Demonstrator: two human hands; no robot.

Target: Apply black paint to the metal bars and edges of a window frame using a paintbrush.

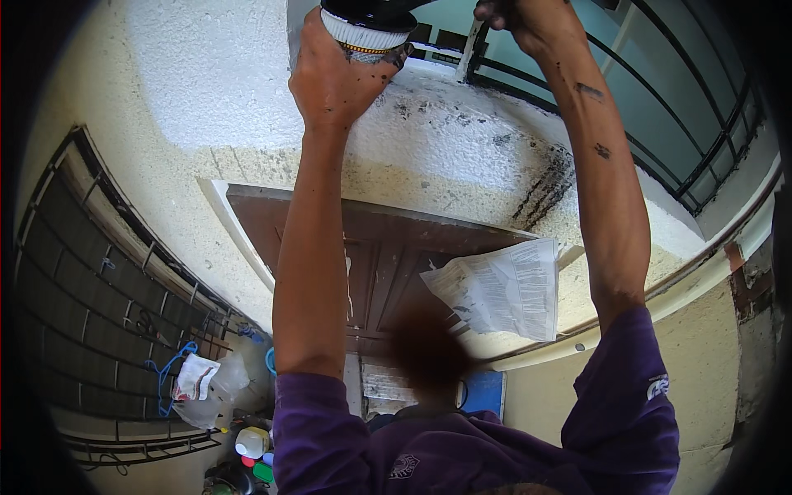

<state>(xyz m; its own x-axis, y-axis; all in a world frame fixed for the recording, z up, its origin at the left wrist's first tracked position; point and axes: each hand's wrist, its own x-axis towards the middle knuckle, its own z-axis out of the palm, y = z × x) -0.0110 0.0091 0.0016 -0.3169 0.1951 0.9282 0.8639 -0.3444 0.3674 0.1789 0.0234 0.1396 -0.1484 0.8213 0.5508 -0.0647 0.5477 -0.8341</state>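
Note:
My left hand (343,77), raised at the top of the view, is wrapped around a small paint can (365,40) with black paint at its rim and drips on its side. Something black reaches over the can's mouth; its far end is cut off by the picture's edge. To the right, my right hand (526,21) is raised by the black metal window grille (513,71), its fingers partly out of view and stained dark, so what it holds cannot be told. Behind both arms is a rough wall painted white (433,124), with black smears on it. Dark spots mark both arms.
Below the wall stands a brown panelled door (383,272). A printed paper sheet (507,291) hangs over its top right corner. At the left are another window grille (93,297), a blue clothes hanger (164,377), plastic bags (223,383) and several bottles (252,442).

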